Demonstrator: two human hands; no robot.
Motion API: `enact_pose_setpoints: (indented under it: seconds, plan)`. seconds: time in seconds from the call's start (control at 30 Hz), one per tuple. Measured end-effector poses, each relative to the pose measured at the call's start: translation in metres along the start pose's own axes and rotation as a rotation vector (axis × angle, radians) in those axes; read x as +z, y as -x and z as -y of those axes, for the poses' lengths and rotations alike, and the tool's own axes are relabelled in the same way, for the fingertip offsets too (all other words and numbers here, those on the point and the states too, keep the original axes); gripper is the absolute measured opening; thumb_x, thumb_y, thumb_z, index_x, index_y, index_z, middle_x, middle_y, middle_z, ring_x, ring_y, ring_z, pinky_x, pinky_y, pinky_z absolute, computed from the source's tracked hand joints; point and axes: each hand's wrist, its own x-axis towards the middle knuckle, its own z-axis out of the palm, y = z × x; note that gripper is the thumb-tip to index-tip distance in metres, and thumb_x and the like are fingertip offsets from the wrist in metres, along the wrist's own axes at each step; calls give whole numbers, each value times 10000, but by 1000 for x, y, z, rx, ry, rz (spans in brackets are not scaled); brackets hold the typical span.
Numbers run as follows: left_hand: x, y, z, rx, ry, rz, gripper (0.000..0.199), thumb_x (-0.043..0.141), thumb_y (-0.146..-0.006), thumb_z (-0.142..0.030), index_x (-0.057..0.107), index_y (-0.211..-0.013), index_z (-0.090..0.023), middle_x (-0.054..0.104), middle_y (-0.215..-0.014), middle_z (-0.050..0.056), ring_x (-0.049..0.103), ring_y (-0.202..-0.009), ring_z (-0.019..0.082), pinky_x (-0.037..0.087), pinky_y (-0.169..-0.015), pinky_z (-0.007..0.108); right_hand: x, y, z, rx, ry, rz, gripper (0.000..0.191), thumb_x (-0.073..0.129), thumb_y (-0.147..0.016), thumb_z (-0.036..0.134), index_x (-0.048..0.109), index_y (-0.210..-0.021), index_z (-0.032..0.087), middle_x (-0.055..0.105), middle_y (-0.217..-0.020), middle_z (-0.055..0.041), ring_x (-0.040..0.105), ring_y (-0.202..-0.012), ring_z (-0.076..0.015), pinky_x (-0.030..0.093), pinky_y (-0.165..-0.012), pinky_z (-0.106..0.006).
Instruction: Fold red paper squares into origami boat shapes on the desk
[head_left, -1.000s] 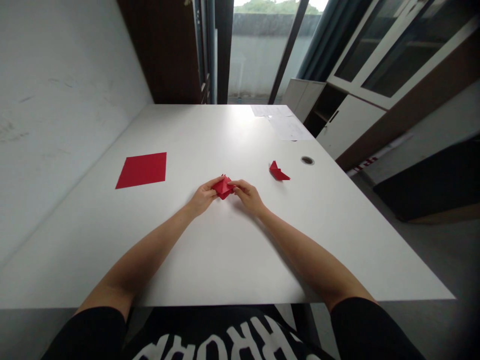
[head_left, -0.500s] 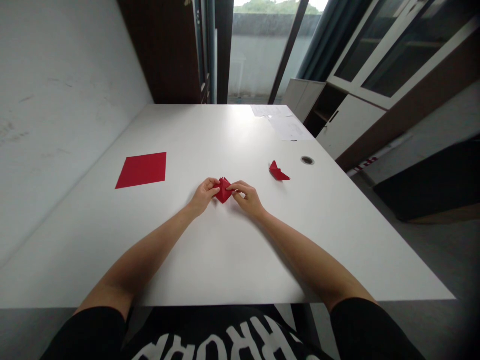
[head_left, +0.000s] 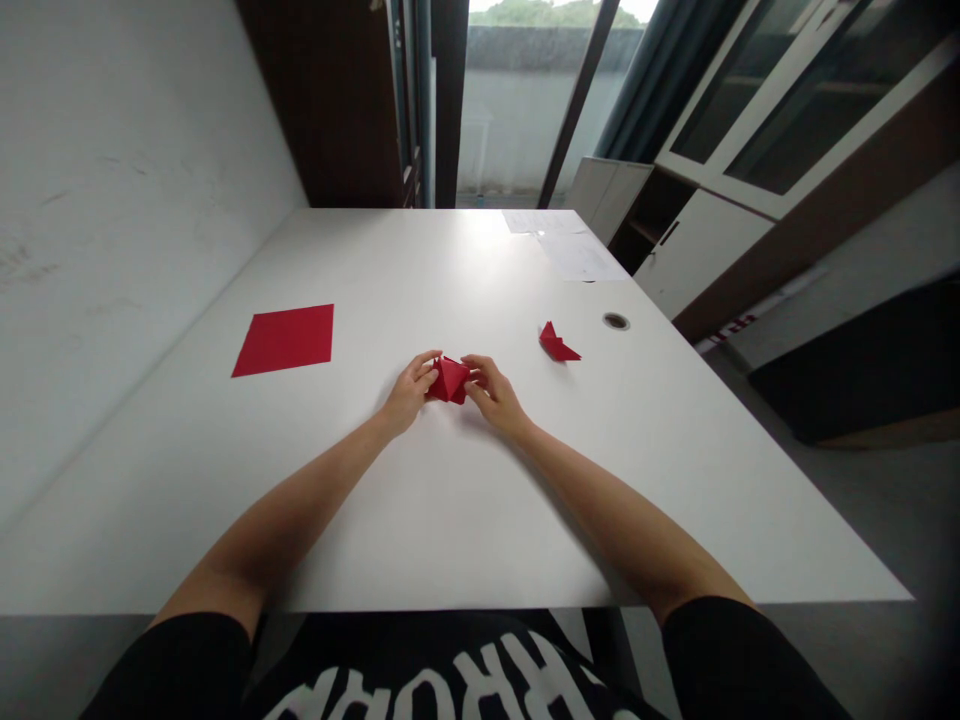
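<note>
Presently, head view: two bare hands meet at a folded red paper on a white table [head_left: 450, 530].
Folded red paper [head_left: 451, 380]: located near the middle of the table, between the two hands; several creased facets face the camera, with points along the upper edge.
Left hand [head_left: 407, 393]: thumb and fingers closed on the left side of the folded red paper.
Right hand [head_left: 495, 395]: fingers curved, thumb below, tips at the right side of the folded red paper; whether they pinch it cannot be told.
Red sheet [head_left: 285, 340]: flat, four-sided, lying to the left, well apart from the left hand.
Second folded piece [head_left: 557, 346]: red, pointed at its ends, resting to the right, beyond the right hand and apart from it.
Round cable hole [head_left: 616, 321]: set in the table near its right edge, beyond the second folded piece.
White papers [head_left: 576, 257]: lying flat at the far right corner.
Sleeves [head_left: 180, 665]: black, short, below the table's near edge.
</note>
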Motion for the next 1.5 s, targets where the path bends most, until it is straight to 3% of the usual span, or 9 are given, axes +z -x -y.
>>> enact_pose_setpoints:
  seconds: [0.23, 0.33, 0.43, 0.53, 0.8, 1.0, 1.27, 1.37, 1.5]
  plan:
    - [13, 9, -2, -23, -97, 63, 442, 688, -892, -484, 625, -1214, -188, 691, -1055, 75, 666, -867, 176, 601, -742, 325, -1, -1, 0, 59, 267, -111, 175, 624, -771, 238, 584, -941, 218, 655, -836, 3, 564, -711, -150, 454, -659, -282]
    - [14, 10, -1, -38, -130, 76, 417, 660, -907, -476, 658, -1180, -160, 708, -1027, 86, 692, -847, 185, 601, -753, 345, -4, -1, 1, 87, 263, -145, 96, 613, -768, 245, 551, -838, 220, 602, -709, 35, 503, -636, -133, 404, -605, -266]
    - [14, 8, 1, -3, -174, 71, 353, 696, -871, -384, 657, -1144, -164, 716, -977, 71, 710, -794, 180, 594, -717, 331, -4, 0, 5, 99, 209, -153, 10, 554, -789, 223, 550, -782, 218, 611, -688, 29, 519, -632, -135, 399, -596, -263]
    - [15, 8, 1, 61, -217, 37, 254, 721, -826, -291, 642, -1039, -177, 703, -938, 40, 702, -727, 146, 578, -682, 298, 0, 1, 8, 150, 205, -181, 70, 587, -804, 273, 570, -769, 214, 623, -671, 22, 518, -610, -138, 389, -572, -263]
    - [16, 10, 0, 117, -282, -53, 208, 741, -825, -354, 648, -867, -173, 686, -757, 14, 690, -710, 162, 558, -727, 323, 3, -2, 4, 214, 93, -153, 232, 685, -788, 409, 624, -853, 196, 659, -743, -5, 561, -658, -157, 424, -589, -269]
    - [16, 9, 2, 118, -308, -45, 97, 728, -775, -236, 723, -839, -163, 702, -749, 22, 656, -715, 159, 533, -725, 318, 7, -1, 5, 240, 61, -95, 228, 707, -756, 404, 613, -774, 197, 649, -701, -4, 566, -657, -161, 437, -588, -265]
    - [15, 7, 5, -128, 54, -87, 242, 820, -742, -343, 680, -819, -161, 706, -819, 21, 653, -719, 138, 560, -771, 334, 7, 2, 12, 161, 139, -179, 164, 667, -759, 337, 562, -768, 212, 597, -657, 18, 498, -599, -137, 398, -559, -260]
    - [14, 8, 4, -229, 150, -51, 251, 827, -739, -320, 642, -803, -162, 690, -808, 17, 650, -746, 138, 564, -763, 319, 3, 3, 13, 97, 252, -153, 139, 643, -749, 298, 545, -818, 228, 555, -635, 43, 441, -559, -120, 358, -545, -254]
    - [14, 10, 1, -281, 195, 9, 264, 831, -750, -303, 620, -811, -157, 693, -823, 28, 652, -785, 150, 563, -813, 342, -2, 5, 13, 14, 436, -118, 194, 595, -746, 256, 570, -937, 237, 582, -699, 28, 476, -584, -134, 376, -595, -265]
